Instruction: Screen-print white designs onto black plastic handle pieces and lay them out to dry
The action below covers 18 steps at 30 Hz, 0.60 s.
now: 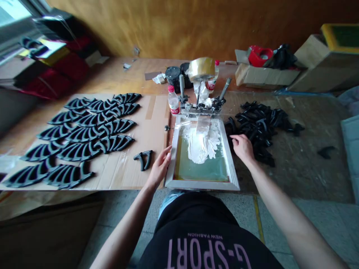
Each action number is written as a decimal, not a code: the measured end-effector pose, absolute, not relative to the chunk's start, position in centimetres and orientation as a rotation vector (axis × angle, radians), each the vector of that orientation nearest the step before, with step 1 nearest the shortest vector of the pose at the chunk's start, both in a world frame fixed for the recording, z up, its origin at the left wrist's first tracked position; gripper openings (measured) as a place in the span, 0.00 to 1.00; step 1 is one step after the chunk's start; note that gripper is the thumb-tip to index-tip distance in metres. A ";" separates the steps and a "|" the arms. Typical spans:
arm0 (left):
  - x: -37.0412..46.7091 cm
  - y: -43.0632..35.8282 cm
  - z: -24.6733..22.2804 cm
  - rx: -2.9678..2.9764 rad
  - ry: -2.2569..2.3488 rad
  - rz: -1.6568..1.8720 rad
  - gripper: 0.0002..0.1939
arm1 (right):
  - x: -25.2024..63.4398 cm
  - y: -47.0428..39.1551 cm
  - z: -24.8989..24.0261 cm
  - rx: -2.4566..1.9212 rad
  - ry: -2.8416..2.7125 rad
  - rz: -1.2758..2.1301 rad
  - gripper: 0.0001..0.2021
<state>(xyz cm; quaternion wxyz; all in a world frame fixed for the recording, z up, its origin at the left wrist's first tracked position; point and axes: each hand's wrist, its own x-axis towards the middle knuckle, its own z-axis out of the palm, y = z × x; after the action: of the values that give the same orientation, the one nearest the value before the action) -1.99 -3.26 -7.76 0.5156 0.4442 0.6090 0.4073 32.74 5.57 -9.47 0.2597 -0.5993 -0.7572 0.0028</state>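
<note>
A silver-framed printing screen (169, 175) lies flat before me, with thick white paste (198, 147) spread over its upper mesh. My left hand (160, 167) is at the frame's left side, fingers stretched forward and thumb apart. Just left of it, one black plastic handle-shaped piece (144, 160) rests on the cardboard. On the right, my right hand (243, 148) has its fingers curled in by the frame's edge, against black pieces; what they pinch, if anything, is hidden. A heap of similar black pieces (259, 127) lies beyond that hand.
Rows of black pieces (84, 147) cover the cardboard (120, 175) at left. Behind the screen stand a metal hinge clamp (200, 109), a bottle (174, 101), a tape roll (202, 68) and dark tubs (173, 74). Cardboard boxes (266, 76) stand at back right.
</note>
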 end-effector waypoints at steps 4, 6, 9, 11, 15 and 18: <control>-1.7 -3.2 -12.6 1.076 1.562 0.871 0.36 | 28.1 9.2 -6.5 -1.566 -2.028 -0.060 0.29; -1.7 -2.9 -13.9 1.112 1.619 0.826 0.35 | 24.8 9.8 -5.8 -1.537 -2.213 0.023 0.24; -2.0 -2.7 -14.7 1.124 1.622 0.791 0.34 | 22.0 8.2 -6.3 -1.540 -2.477 0.186 0.07; -2.1 -2.7 -14.8 1.115 1.613 0.795 0.33 | 22.3 6.1 -7.1 -1.410 -2.628 0.220 0.06; -1.9 -2.9 -14.6 1.086 1.604 0.827 0.32 | 24.5 3.4 -7.2 -0.958 -2.829 0.353 0.11; -1.7 -3.0 -13.9 1.067 1.571 0.848 0.32 | 24.9 3.5 -6.9 -1.019 -2.794 0.382 0.07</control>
<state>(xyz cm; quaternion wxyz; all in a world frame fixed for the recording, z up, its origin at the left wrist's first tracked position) -1.70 -2.98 -13.94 0.5061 0.4424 0.6515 0.3518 24.89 3.48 -6.89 0.0716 -0.3389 -0.9294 0.1271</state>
